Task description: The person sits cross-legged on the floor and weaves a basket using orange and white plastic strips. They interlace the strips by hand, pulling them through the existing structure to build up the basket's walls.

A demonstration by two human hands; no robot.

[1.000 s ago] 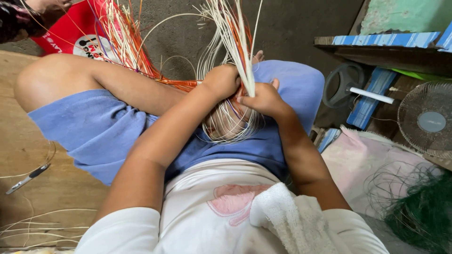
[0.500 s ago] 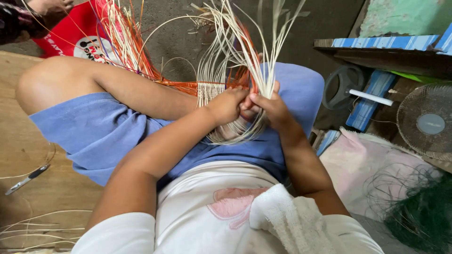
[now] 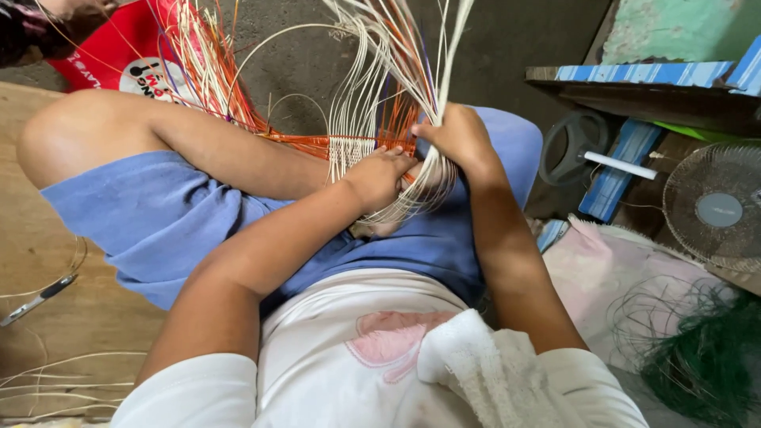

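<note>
Item: your right hand (image 3: 458, 136). Closed in a fist around a bundle of pale cane strands (image 3: 412, 55); the strands rise from the fist and run out past the top edge, so their ends are cut off. Your fingertips are hidden behind the bundle.

Item: your left hand (image 3: 379, 176). Just beside the right, lower and to its left, fingers curled down onto the woven orange and white band (image 3: 341, 147). Whether it pinches a strand or only presses cannot be told; the fingertips are hidden in the strands.

Item: woven band. Lies under and left of your left hand, across your lap on the blue shorts (image 3: 151, 222). Loose loops of cane hang below both hands, partly hidden by your wrists.

Item: orange strands (image 3: 214, 79). Fan up well left of your left hand, in front of a red bag (image 3: 103, 55) that is cut off by the frame.

Item: metal tool (image 3: 36, 299). Far left of your left arm on the wooden floor (image 3: 71, 333); its kind is hard to make out.

Item: electric fan (image 3: 717, 208). Well right of your right hand, partly cut off.

Item: green wire coil (image 3: 705, 357). Below the fan, cut off at the corner.
</note>
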